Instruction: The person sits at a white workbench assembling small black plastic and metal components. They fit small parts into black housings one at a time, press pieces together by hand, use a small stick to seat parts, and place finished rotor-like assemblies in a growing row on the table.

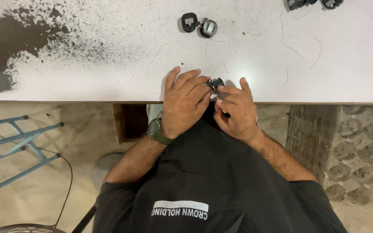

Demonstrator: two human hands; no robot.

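A small black part (216, 82) is pinched between the left hand (183, 103) and right hand (235, 110) at the near edge of the white table (109, 77). Both hands are closed narrowly on it. Two similar black parts (199, 24) are seen farther back, well apart.

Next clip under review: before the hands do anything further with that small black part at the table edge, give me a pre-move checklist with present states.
1. Small black and silver part held between both hands: ok.
2. Left hand fingers over the part, resting on the white table: ok.
3. Right hand pinching something thin by the part: cannot tell what it is.
4. Part supported on the table near its front edge: ok, though close to the drop.
5. Two spare black and silver parts lying apart, farther back: ok.
6. Loose thin wire strands scattered around the work spot: not ok.
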